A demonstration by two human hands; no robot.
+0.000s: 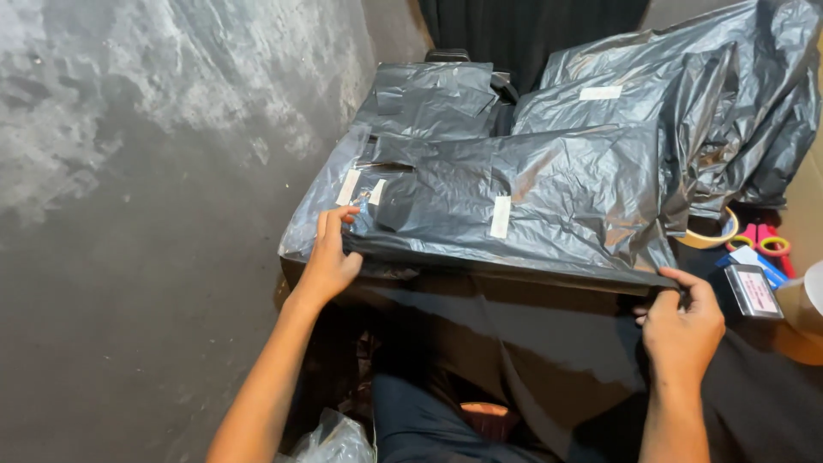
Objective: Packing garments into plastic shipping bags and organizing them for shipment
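A flat parcel wrapped in grey plastic (549, 201) lies in front of me, held closed with strips of pale tape. My left hand (330, 257) grips its near left corner, fingers curled over the edge. My right hand (681, 321) pinches the near right corner of the same wrapped parcel. A dark cloth (514, 343) hangs below the parcel over my lap.
More grey wrapped parcels (643, 94) are piled behind and to the right. A roll of tape (710, 233), scissors with red and yellow handles (767, 242) and a small labelled box (754, 291) lie at the right. A grey concrete wall (146, 189) fills the left.
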